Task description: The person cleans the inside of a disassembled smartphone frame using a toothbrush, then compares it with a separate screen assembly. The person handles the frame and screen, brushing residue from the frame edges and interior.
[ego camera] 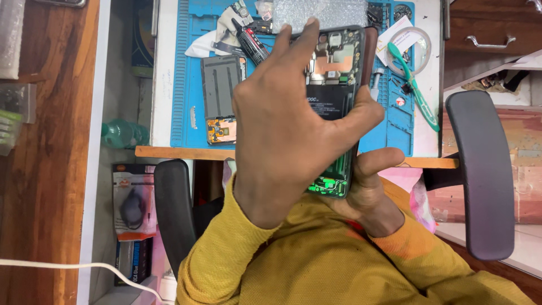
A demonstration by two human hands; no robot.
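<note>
Item: opened smartphone, back cover off, dark battery and copper-coloured board exposed, green-lit part at its near end. Held upright in front of my chest, between both my hands.

My left hand: spread across the phone's exposed face, back of the hand toward me, index finger reaching up to the top edge, thumb pressing on the battery area. Closed around the phone from the left side.

My right hand: beneath and behind the phone, cupping its lower end, fingers curled around the right edge. Gripping the same phone.

Beyond my hands, on the bench:
- blue work mat, flat, covering most of the white tabletop.
- grey phone panel, lying flat just left of my left hand, orange flex part at its near end.
- black tube with red label, tilted, just above my left hand's knuckles.
- green-handled tweezers, right of the phone, lying diagonally across the mat's edge.
- roll of clear tape, under the tweezers' far end.
- bubble wrap, far edge of mat, above my fingertip.

Below left of my hands: green bottle, on its side.

To either side of my arms: black chair armrests.
</note>
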